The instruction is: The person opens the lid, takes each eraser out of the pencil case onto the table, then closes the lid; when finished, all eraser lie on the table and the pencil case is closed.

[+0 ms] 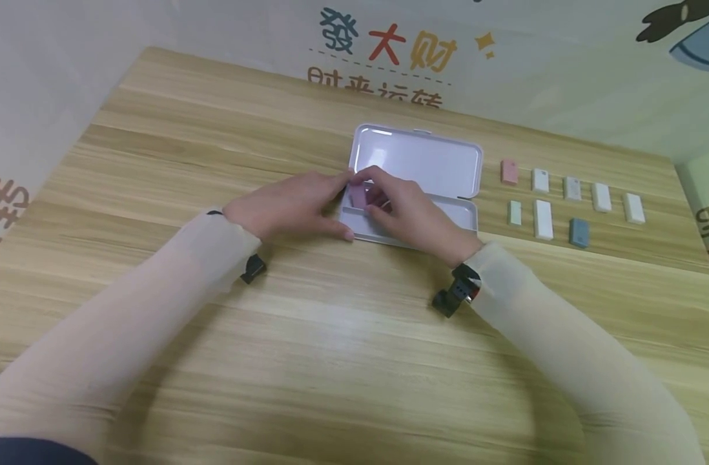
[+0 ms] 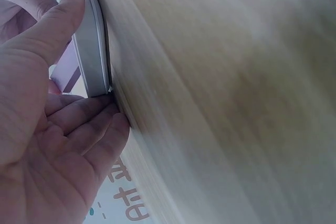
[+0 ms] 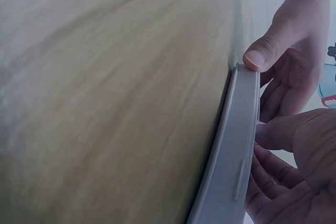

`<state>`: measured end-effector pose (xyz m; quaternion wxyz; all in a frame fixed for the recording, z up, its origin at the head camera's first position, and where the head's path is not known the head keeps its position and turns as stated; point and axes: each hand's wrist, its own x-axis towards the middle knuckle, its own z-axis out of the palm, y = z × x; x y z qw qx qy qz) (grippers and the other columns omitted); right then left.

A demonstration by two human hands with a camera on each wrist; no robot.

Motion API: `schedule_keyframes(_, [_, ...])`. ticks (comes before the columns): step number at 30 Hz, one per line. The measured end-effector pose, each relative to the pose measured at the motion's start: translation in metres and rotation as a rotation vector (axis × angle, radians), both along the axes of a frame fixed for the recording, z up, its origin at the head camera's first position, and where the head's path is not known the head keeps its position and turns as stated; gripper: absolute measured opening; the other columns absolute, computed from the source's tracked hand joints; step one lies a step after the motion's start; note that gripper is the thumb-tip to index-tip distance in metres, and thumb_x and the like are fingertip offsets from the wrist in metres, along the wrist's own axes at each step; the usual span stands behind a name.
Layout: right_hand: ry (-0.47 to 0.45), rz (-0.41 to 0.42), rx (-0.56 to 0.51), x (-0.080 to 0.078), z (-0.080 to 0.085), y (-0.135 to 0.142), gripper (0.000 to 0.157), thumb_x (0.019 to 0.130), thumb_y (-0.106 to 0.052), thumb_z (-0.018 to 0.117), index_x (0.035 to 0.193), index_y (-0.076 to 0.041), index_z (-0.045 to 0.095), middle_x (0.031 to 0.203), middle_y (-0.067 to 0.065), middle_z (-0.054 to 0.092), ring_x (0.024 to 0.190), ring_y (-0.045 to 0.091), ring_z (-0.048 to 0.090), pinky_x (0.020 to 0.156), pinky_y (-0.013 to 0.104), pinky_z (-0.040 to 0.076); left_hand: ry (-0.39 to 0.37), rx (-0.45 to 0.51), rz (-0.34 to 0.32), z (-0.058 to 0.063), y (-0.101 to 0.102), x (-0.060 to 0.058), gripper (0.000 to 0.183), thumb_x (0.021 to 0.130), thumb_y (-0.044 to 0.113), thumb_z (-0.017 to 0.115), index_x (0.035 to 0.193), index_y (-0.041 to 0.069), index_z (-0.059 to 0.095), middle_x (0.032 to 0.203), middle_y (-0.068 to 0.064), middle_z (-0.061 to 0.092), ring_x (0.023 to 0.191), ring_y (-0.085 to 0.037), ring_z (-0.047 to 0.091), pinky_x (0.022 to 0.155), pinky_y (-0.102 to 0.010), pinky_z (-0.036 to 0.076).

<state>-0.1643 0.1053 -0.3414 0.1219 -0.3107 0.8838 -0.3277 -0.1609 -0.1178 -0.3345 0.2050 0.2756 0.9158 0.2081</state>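
Note:
A pale lilac pencil case [image 1: 469, 216] lies open on the table, its lid [image 1: 441, 165] laid back behind the tray. My left hand [image 1: 299, 203] holds the case's left end, thumb at the front corner and fingers by the hinge-side corner. In the left wrist view, those fingers [image 2: 100, 129] rest low against the end wall. Over the tray's left part, my right hand [image 1: 409, 213] pinches a small purple block [image 1: 358, 196] between thumb and fingers. The block stands tilted inside the left end, its lower part partly hidden.
Right of the case, several small blocks lie in two rows, among them a pink block [image 1: 509, 172], a green block [image 1: 514, 212], a long white block [image 1: 543, 219] and a blue block [image 1: 578, 232]. A printed wall covering [image 1: 529, 84] borders the table's far edge.

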Motion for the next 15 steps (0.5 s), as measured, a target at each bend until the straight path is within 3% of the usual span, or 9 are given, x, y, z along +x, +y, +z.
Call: schedule_keyframes(15, [0.048,-0.051,-0.040,-0.0005,-0.0070,-0.0039,0.034,0.102,-0.005,0.062,0.135,-0.009,0.056,0.106,0.014,0.074,0.099,0.025,0.070,0.093,0.040,0.058,-0.014,-0.003,0.009,0.0007,0.0002,0.0001,0.102,0.091,0.050,0.079,0.168,0.017,0.021,0.166,-0.011,0.042,0.152,-0.025,0.044,0.130,-0.044,0.033])
